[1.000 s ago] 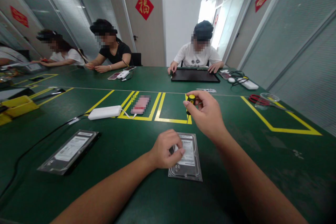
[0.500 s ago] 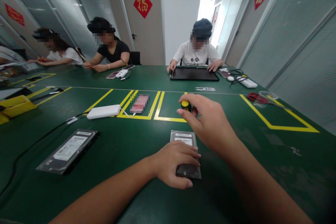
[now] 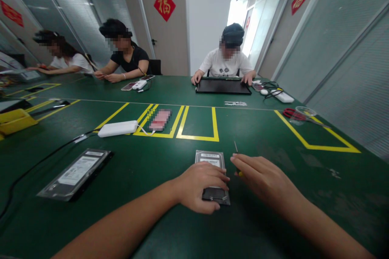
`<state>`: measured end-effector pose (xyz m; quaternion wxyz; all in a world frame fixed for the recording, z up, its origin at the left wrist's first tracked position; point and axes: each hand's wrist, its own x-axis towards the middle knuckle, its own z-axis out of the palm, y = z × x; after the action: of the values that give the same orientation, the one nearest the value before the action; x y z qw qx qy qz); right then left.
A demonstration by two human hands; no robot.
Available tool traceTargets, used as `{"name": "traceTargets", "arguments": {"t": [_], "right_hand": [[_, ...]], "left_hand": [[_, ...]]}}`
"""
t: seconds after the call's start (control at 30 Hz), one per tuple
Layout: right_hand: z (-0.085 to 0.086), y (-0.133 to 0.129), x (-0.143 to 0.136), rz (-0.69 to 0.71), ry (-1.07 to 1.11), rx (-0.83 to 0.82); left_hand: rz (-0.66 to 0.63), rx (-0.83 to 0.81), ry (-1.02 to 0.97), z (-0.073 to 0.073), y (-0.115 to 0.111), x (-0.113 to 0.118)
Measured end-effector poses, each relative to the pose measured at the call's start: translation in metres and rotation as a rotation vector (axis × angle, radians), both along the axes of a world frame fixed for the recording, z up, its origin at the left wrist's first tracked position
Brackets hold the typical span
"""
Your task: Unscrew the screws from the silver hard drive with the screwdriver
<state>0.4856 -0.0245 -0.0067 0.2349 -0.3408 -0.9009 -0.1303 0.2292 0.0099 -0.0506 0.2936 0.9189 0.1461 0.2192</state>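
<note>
My left hand (image 3: 202,186) lies across a hard drive (image 3: 212,158) on the green table, its fingers over the drive's label and right edge and its thumb near the lower end. Just right of that drive, my right hand (image 3: 258,174) is closed round a small screwdriver (image 3: 236,147); the thin metal shaft points up and away, and a bit of yellow handle shows below the fingers. A second hard drive (image 3: 77,174) rests on the table at the left, clear of both hands.
A white power bank (image 3: 118,128) with a black cable and a pink phone (image 3: 160,120) lie beyond the drives. Yellow tape (image 3: 197,138) marks rectangles. Red-handled pliers (image 3: 294,114) lie at the right. Across the table a person handles a black panel (image 3: 223,85); other people sit at the left.
My right hand has come down towards me and turned, so the screwdriver's shaft now shows where its yellow end cap faced me before. My left hand stays on the drive.
</note>
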Motion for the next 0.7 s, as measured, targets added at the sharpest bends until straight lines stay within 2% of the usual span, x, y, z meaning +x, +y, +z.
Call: {"name": "traceTargets", "arguments": {"t": [0.17, 0.3, 0.43, 0.7], "right_hand": [[-0.028, -0.013, 0.030, -0.054, -0.094, -0.012], [-0.034, -0.019, 0.041, -0.073, -0.158, -0.002], [-0.040, -0.014, 0.050, -0.082, -0.218, 0.027], [-0.057, 0.002, 0.062, -0.190, -0.302, -0.036]], "left_hand": [[0.012, 0.004, 0.010, -0.004, 0.000, 0.000], [0.015, 0.019, 0.008, -0.004, 0.000, 0.000], [0.017, 0.034, -0.005, -0.003, 0.000, 0.000], [0.001, 0.120, -0.043, -0.016, 0.005, 0.001]]}}
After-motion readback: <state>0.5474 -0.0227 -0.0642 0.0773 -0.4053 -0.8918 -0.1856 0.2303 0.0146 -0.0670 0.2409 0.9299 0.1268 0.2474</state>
